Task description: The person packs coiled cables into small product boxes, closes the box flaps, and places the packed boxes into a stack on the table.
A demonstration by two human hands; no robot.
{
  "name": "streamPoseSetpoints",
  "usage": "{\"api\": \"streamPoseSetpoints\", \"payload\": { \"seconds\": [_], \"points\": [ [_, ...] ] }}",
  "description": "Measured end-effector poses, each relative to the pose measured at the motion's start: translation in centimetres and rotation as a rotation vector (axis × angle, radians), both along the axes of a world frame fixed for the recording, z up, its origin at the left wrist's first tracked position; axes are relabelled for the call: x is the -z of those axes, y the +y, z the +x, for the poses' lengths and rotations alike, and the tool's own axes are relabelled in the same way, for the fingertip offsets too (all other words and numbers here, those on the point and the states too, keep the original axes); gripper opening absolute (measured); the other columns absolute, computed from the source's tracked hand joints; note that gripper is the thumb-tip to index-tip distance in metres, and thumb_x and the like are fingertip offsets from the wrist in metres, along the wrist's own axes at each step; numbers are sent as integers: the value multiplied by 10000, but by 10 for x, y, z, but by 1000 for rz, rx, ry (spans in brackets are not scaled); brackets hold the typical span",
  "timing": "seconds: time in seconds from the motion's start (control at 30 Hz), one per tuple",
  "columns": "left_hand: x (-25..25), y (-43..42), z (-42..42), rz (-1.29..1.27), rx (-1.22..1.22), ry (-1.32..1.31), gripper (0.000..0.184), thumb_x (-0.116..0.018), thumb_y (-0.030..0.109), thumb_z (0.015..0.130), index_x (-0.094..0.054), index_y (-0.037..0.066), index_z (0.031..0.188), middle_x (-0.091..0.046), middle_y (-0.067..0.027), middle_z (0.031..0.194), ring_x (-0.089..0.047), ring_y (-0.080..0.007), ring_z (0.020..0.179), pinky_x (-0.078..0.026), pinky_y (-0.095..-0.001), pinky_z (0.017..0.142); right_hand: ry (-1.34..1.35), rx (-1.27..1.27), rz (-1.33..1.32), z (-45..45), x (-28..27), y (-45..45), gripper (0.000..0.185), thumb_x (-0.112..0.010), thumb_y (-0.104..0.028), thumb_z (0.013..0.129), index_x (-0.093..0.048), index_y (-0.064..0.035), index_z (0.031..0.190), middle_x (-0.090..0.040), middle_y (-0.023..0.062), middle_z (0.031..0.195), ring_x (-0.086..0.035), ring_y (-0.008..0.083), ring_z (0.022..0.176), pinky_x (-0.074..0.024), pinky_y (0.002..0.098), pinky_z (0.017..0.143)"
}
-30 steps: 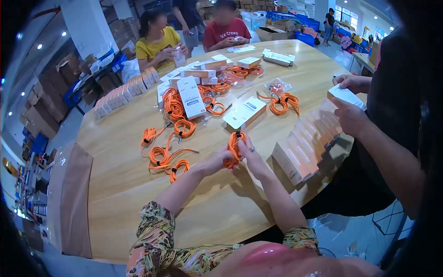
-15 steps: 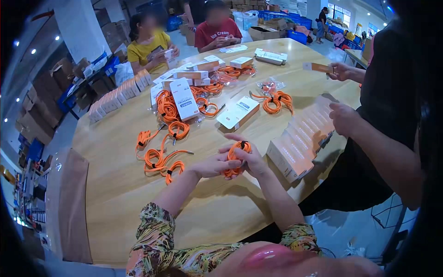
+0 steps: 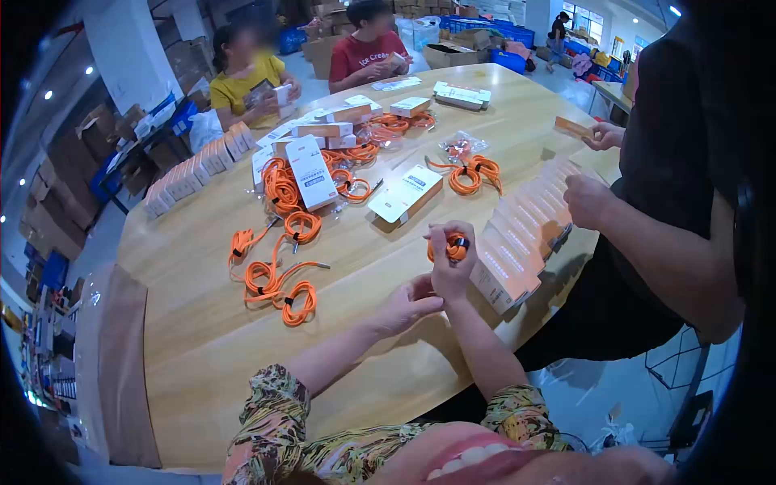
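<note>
A coiled orange cable (image 3: 450, 248) with a black strap sits in my right hand (image 3: 453, 271), raised over the table, the fingers wrapped round it. Just below and to the left, my left hand (image 3: 408, 305) is close to my right wrist. Its thumb and curved fingers are apart and nothing shows between them. More orange cables (image 3: 279, 279) lie loosely coiled on the left. Behind my hands a white and orange box (image 3: 406, 194) lies flat, and another orange cable coil (image 3: 473, 174) is beyond it.
To my right stands a row of boxes (image 3: 517, 242), beside a person in black whose hand holds a box (image 3: 574, 128). A heap of boxes and cables (image 3: 311, 174) fills the table's middle. Another box row (image 3: 198, 170) lines the far left edge. Two people sit across the wooden table (image 3: 242, 380).
My left hand has let go of the coiled cable and drawn back toward my wrist. My right hand now holds the coil alone, a little farther right and higher.
</note>
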State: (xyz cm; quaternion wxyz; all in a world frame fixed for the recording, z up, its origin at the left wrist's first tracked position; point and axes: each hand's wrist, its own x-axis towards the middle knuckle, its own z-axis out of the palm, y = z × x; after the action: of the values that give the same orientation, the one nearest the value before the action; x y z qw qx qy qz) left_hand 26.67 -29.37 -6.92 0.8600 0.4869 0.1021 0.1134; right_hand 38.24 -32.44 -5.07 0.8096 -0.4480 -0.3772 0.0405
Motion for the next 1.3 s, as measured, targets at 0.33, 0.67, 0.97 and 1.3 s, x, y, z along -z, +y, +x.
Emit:
{"api": "streamPoseSetpoints", "payload": {
  "seconds": [0.33,0.67,0.97,1.3],
  "points": [
    [-29,25,-8,380,-36,231,236,-688,135,851,-605,21,1041,-638,-72,905,-597,-124,760,-506,-240,673,-6,129,1,2,-12,-5,152,-629,-44,889,-523,-62,997,-631,63,862,-607,144,745,-493,248,732],
    [-26,236,27,1544,-1260,596,914,-780,543,679,-435,-60,1273,-514,-257,1210,-520,-378,1116,-444,-440,960,-449,143,-19,2,4,1,232,-686,0,768,-564,-63,955,-572,52,751,-519,179,613,-458,287,585],
    [-21,257,11,1143,-1185,1083,925,-778,359,666,-293,1,1367,-498,-241,1257,-525,-399,1136,-467,-470,935,-397,61,-124,1,3,0,231,-706,-61,818,-549,-65,987,-584,48,773,-531,171,612,-464,279,582],
    [-40,144,-51,225,-371,97,504,-642,90,786,-496,-53,1246,-624,-190,1113,-647,-247,931,-549,-313,758,226,-158,-95,22,12,19,206,-691,-67,845,-556,-56,1001,-629,49,911,-561,133,737,-488,246,682]
  ]
}}
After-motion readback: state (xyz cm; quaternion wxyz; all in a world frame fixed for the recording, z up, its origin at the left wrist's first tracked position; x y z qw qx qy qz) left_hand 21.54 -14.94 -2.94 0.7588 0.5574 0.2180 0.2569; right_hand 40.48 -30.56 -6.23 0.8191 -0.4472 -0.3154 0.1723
